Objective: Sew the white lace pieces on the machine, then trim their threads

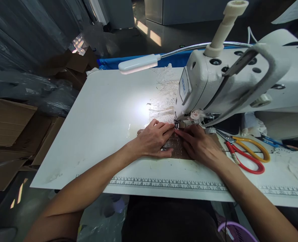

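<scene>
Progress?

Mid-run, by my read. Brown piece [178, 153] is lying on the white table [108, 101] under both hands, its far side reaching the presser foot [181, 124]. Left hand [154, 138] is resting on its left part, fingers stretching toward the foot, thumb spreading off nearer the body. Right hand [198, 144] is covering the other side, index pointing in at the foot, other fingers bending.

Gripping or just pressing?

Can't tell. Fingertips are sitting right against the material and no clear pinch is showing. Neither hand is clenching into a fist.

What's done?

Cream lace [165, 97] is lying bunched behind the foot, beside the sewing machine [214, 74]. Probably the part already through, but I'm judging by position only; stitches aren't showing.

What's left?

Brown portion is lying on the near side, so that's likely waiting its turn. Hands are hiding any join with the lace.

Trimming?

Not happening. Scissors [256, 144] are lying off to the right, untouched.
</scene>
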`<state>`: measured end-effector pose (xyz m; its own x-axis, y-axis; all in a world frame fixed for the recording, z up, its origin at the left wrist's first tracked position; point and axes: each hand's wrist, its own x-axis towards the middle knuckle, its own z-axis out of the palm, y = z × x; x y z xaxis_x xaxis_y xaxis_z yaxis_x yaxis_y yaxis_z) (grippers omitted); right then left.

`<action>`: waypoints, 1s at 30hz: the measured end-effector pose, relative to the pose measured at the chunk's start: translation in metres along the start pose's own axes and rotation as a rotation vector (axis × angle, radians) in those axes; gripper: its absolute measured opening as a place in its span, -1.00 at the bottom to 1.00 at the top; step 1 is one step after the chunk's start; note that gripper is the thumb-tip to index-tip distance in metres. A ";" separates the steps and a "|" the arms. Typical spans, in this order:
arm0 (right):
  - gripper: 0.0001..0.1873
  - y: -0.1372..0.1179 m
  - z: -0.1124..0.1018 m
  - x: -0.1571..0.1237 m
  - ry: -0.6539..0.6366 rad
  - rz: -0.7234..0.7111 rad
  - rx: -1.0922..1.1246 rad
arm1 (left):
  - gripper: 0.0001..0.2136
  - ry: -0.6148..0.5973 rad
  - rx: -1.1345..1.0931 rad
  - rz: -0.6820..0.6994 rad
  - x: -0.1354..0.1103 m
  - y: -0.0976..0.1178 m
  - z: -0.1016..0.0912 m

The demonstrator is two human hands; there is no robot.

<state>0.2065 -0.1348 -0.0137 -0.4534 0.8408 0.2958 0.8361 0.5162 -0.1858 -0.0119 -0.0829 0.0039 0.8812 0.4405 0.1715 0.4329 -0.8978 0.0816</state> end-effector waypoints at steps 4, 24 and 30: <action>-0.57 -0.005 0.000 0.003 -0.045 0.031 -0.062 | -0.46 0.003 -0.002 -0.023 0.002 0.000 0.001; -0.57 0.017 -0.018 0.006 0.013 0.337 0.357 | -0.32 0.013 -0.011 -0.085 0.004 -0.006 0.006; -0.63 0.002 -0.031 -0.021 0.000 0.215 0.271 | -0.31 0.039 -0.063 -0.125 0.003 -0.005 0.008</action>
<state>0.2272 -0.1566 0.0086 -0.2759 0.9350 0.2227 0.8002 0.3518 -0.4857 -0.0104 -0.0769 -0.0040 0.8128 0.5494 0.1939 0.5248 -0.8349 0.1657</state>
